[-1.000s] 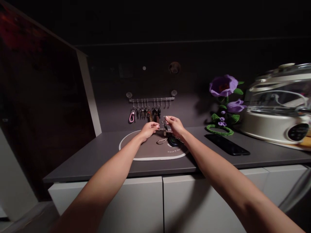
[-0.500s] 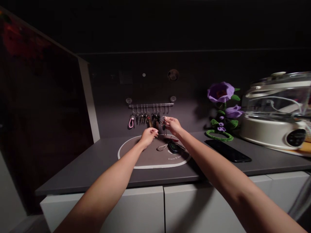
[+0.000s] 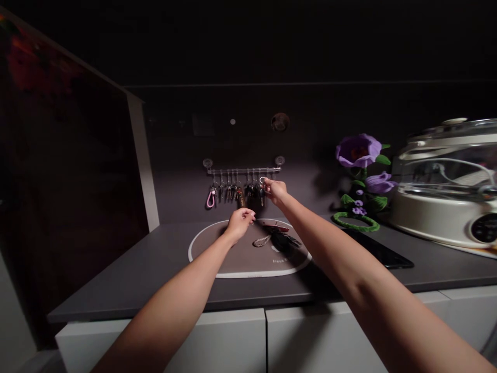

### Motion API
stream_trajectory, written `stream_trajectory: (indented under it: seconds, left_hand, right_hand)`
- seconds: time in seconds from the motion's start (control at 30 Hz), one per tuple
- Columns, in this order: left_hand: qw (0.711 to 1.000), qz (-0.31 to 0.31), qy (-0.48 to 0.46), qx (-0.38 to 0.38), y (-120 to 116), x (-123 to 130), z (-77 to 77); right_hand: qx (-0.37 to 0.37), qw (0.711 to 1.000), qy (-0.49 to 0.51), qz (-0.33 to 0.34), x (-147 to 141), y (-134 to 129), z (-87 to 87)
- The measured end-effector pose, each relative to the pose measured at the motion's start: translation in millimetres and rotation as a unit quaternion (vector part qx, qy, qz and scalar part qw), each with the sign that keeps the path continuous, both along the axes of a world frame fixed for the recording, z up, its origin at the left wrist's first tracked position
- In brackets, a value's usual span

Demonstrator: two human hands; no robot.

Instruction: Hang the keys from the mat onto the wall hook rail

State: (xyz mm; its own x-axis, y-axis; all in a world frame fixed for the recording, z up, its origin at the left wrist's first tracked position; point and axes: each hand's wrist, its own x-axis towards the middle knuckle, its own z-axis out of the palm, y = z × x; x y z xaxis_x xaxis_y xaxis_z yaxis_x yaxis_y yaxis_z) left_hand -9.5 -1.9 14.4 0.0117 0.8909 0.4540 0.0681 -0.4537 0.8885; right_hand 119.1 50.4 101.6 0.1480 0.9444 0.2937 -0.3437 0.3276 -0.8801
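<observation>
My right hand point(image 3: 276, 190) pinches a metal key ring with keys point(image 3: 262, 196), held up at the right part of a clear hook rail point(image 3: 244, 170) on the wall. Whether the ring touches a hook is too small to tell. Lower and to the left, my left hand point(image 3: 240, 224) is closed with its fingertips together over the mat; what they hold, if anything, is hidden. Several bunches of keys hang from the rail, one with a pink loop strap point(image 3: 210, 198). On the grey-brown mat point(image 3: 209, 254) lie a dark key fob point(image 3: 281, 239) and a braided strap point(image 3: 262, 241).
A black phone point(image 3: 382, 251) lies on the dark counter point(image 3: 135, 274) beside my right forearm. Behind it stand purple felt flowers point(image 3: 359, 150) with a green ring base. A cream appliance with a clear cover point(image 3: 435, 215) occupies the right side. White cabinet doors point(image 3: 233, 336) are below.
My right hand has lifted the key ring slightly, closer to the rail's hooks. The left hand stays nearly in place. The camera view has shifted a little.
</observation>
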Motion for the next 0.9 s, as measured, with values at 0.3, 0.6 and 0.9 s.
stream_trajectory:
  seconds: [0.3, 0.6, 0.9]
  left_hand:
    - [1.0, -0.003, 0.004, 0.004, 1.0, 0.3, -0.8]
    - [1.0, -0.007, 0.009, 0.002, 4.5, -0.4, -1.8]
    - [1.0, -0.007, 0.011, 0.0, 6.4, -0.5, -3.5]
  right_hand:
    - [-0.046, 0.994, 0.083, -0.047, -15.1, 15.9, 11.0]
    - [-0.06, 0.993, 0.094, -0.045, -15.1, 22.4, 5.3]
    - [-0.042, 0.998, 0.041, -0.032, -7.7, 23.4, -6.6]
